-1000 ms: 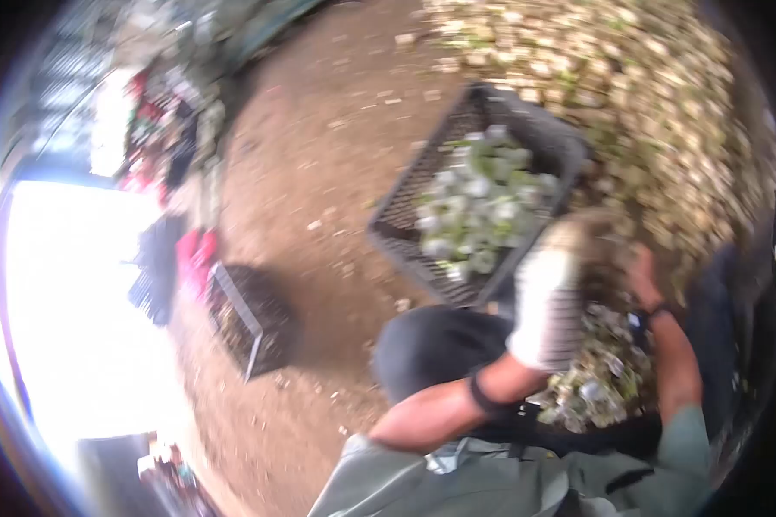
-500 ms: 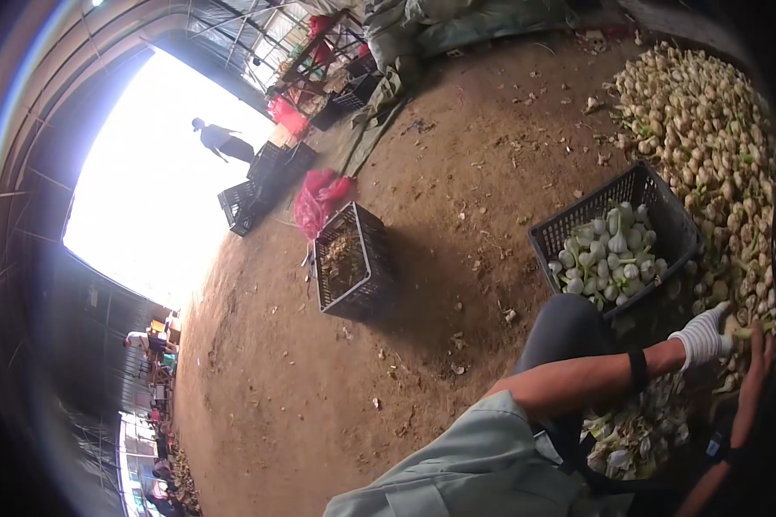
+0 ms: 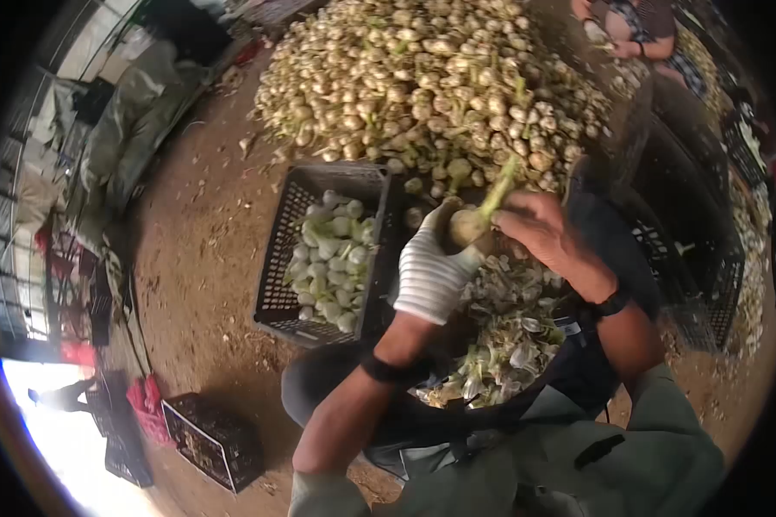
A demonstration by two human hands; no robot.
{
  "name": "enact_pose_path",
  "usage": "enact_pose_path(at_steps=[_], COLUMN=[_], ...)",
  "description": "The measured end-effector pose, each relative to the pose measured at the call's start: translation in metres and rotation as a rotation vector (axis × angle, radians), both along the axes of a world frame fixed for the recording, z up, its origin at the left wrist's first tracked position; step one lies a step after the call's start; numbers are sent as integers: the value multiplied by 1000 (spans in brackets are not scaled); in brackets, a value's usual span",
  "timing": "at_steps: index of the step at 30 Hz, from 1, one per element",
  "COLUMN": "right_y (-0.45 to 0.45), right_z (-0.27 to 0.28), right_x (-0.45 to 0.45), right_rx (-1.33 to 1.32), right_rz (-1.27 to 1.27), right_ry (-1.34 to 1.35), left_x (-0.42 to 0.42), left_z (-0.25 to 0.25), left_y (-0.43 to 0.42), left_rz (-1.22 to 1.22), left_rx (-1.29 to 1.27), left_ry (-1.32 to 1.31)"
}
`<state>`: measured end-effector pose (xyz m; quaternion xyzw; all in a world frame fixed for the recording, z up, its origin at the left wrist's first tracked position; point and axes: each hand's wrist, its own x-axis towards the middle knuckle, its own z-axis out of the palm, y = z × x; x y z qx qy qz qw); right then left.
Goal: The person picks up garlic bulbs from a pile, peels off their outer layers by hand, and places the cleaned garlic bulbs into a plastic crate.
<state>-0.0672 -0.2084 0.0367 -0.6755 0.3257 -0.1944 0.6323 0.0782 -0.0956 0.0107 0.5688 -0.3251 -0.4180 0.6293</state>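
Observation:
My left hand [image 3: 434, 269], in a striped white glove, is closed around a garlic bulb [image 3: 467, 227] that has a green stem. Bare and bent at the fingers, my right hand [image 3: 543, 231] grips this bulb's stem at its base. Both hands are above a heap of peeled skins [image 3: 513, 345] between my legs. To the left stands a black crate [image 3: 272, 293] with cleaned white bulbs [image 3: 329, 258] in it. A large pile of unpeeled garlic [image 3: 431, 77] lies beyond my hands.
Stacked black crates [image 3: 685, 224] stand at the right. Another person [image 3: 642, 30] sits at the upper right. A smaller crate [image 3: 211, 439] and a pink bag [image 3: 149, 409] are at the lower left. Grey-green sheeting [image 3: 134, 129] lies at the upper left.
The view has swung right, so the crate and pile sit further left. My hands, earlier at the pile's edge, are now over my lap with a bulb between them.

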Motion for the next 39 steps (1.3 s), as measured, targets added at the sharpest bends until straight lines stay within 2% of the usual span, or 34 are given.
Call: enact_pose_path(at_steps=[1,2,3,5,7,9,11,14,16,19,21,22,24,25,27,28,31,35,36,37,39], right_y=[-3,-2,-1,3,8,12,15,15,15,16,15,15,14,13,14,15,20,16,15,17,22], right_z=[-4,-4,-5,-6,-13,-14,-23,-40,-42,-27,-27,-27,-27,-28,-29,-30,-23,-37,-40,-39,-30], right_x=[0,1,2,6,9,11,13,16,18,19,17,16,15,15,13,12,12,8,7,9,16], right_rx=[4,-25,-23,-65,-74,-60,-13,-114,-26,-75,1,76,99,121,181,240,387,436,479,483,152], right_rz=[43,26,19,-16,-51,-72,-74,-112,-131,-115,-104,-95,-80,-67,-21,23,-11,4,55,54,-2], right_ry=[24,24,23,-4,-31,-58,-97,-82,-103,-119,-113,-106,-138,-170,-220,-267,-310,-423,-535,-534,-403], left_x=[-1,-1,-1,-3,-7,-8,-9,-8,-7,-4,-2,-3,-5,-1,10,2,2,6,6,4,3], left_z=[4,-1,-2,3,9,12,16,5,3,2,-15,-16,-17,-15,-9,-5,-4,-11,-9,-7,-8], left_y=[3,3,4,7,10,11,13,13,13,12,11,10,9,11,16,17,19,17,18,18,17], left_rz=[-8,8,1,57,82,134,131,149,168,151,159,160,187,187,-30,-12,-94,-117,-73,-29,12], left_rx=[30,81,82,145,192,255,278,270,236,244,96,96,-93,-91,31,17,-3,37,72,107,36], left_ry=[-34,-209,-211,-527,-564,-739,-751,-764,-768,-684,-520,-520,-259,-262,133,313,569,521,449,377,305])
